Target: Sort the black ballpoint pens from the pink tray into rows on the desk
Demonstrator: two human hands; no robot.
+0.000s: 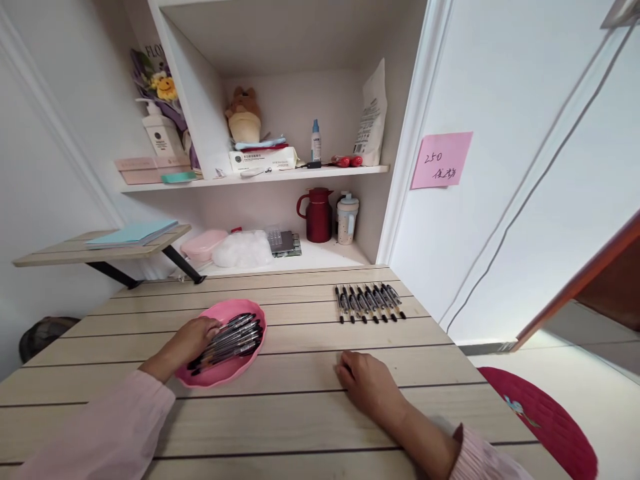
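A pink plate (226, 380) on the wooden table (300, 420) holds several black pens (230, 339) in a loose pile. My left hand (193, 339) reaches into the plate, its fingers curled on the pens at the pile's left end. My right hand (367, 385) rests knuckles up on the table to the right of the plate, fingers curled under, with nothing visible in it. Farther back on the right, several black pens (370, 302) lie side by side in a neat row.
Behind the table stands a shelf unit with a dark red jug (317, 215), a cup (347, 219), a pink box (203, 245) and a white bag (245, 249). A small raised shelf (100, 247) is at the left. A pink note (441, 160) hangs on the right wall.
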